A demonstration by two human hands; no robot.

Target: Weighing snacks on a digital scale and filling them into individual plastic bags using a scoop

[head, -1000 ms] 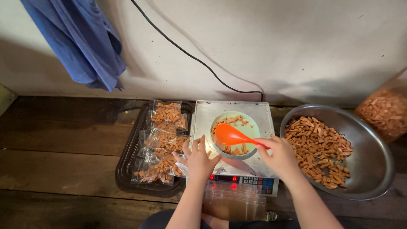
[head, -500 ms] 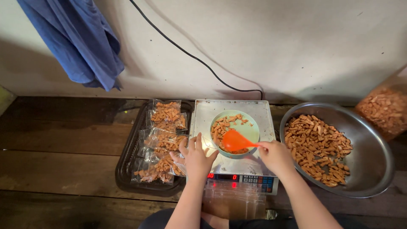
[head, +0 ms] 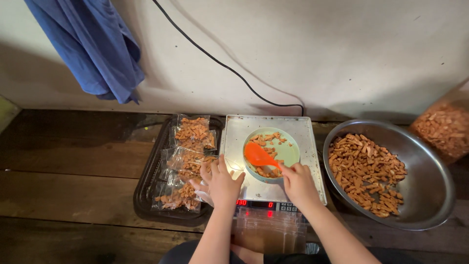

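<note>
So the scale (head: pixel 272 142) is the anchor here, a flat steel-topped one pushed up against the wall. Right of the scale sits a big metal bowl (head: pixel 430 190) half full of orange-brown snack sticks (head: pixel 366 171), and further right of that there's a clear bag of the same stuff (head: pixel 442 129). Left of the scale is a black tray (head: pixel 146 195) stacked with sealed snack packets (head: pixel 188 161). A blue cloth (head: pixel 90 46) hangs on the wall, up and left of the scale.

On top of the scale is a pale green dish (head: pixel 288 151) with some sticks in it. The right hand (head: pixel 298 183) is at the scale's front edge, fingers closed around the handle of an orange spoon (head: pixel 259 155) whose bowl is down inside the dish. The left hand (head: pixel 222 183) is at the scale's front-left corner, fingers loosely spread, resting on a clear bag (head: pixel 207 193); can't tell if it's actually gripping it.
</note>
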